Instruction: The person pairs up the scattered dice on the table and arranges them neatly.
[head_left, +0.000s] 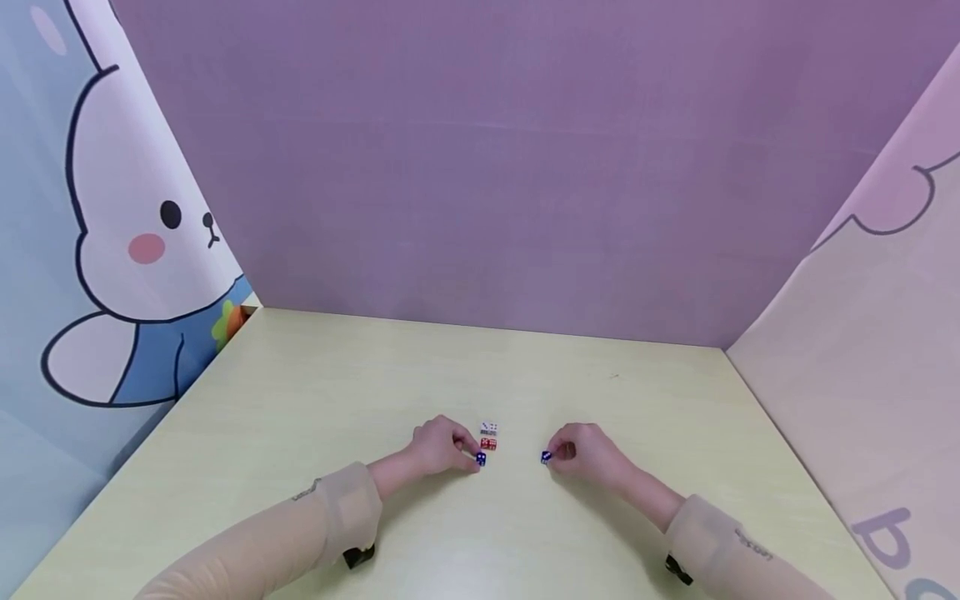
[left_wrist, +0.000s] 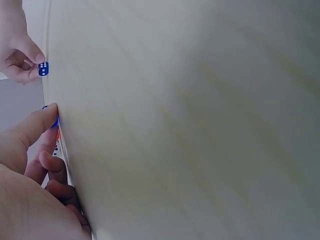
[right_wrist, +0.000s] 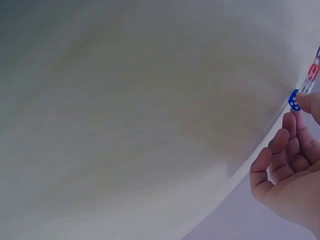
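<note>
Near the middle of the table, my left hand (head_left: 442, 444) pinches a blue die (head_left: 481, 458) between thumb and forefinger, just in front of a pair of red dice (head_left: 488, 444). Behind the red ones sit white dice (head_left: 489, 427), close together in the same column. My right hand (head_left: 588, 452) stands a short way to the right and pinches another blue die (head_left: 546, 457) by its sides. White pips show on that right-hand die (right_wrist: 294, 100) in the right wrist view. Fingers mostly cover the left-hand die in the left wrist view.
The pale wooden table (head_left: 337, 367) ends at a purple panel (head_left: 487, 167) at the back. A cartoon-printed panel (head_left: 135, 275) stands on the left, and a pale printed panel (head_left: 862, 350) on the right.
</note>
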